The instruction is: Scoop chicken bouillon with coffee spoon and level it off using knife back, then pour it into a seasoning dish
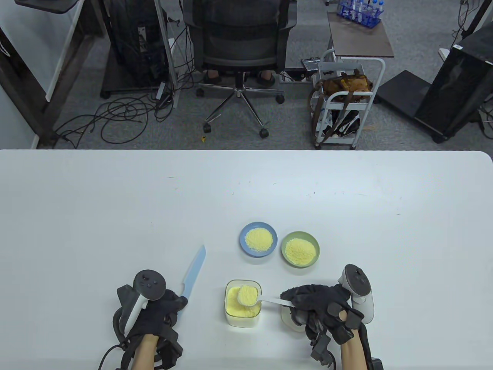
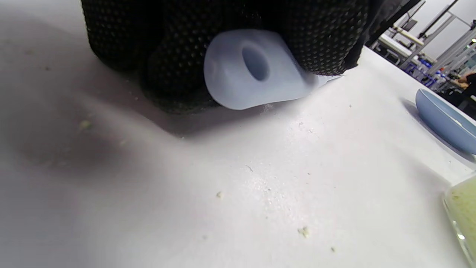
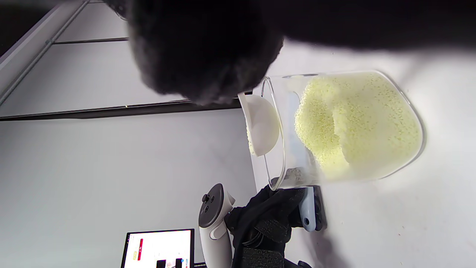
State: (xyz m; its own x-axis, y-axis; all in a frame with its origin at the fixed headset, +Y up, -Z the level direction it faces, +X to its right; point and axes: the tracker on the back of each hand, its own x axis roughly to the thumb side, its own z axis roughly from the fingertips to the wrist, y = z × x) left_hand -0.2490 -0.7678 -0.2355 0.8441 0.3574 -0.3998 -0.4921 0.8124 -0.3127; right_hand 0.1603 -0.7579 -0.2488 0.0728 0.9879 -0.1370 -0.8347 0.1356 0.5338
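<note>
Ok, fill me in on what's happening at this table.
A person in sensor gloves is measuring chicken bouillon. The right hand holds a white coffee spoon, heaped with granules, above the clear container of bouillon. The left hand grips the handle of a light blue knife that lies on the table; levelling hasn't begun. The blue dish and green dish behind already hold bouillon.

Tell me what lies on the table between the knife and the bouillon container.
Nothing sizeable: between the knife and the bouillon container the table view shows bare tabletop; the left wrist view shows only scattered crumbs.
</note>
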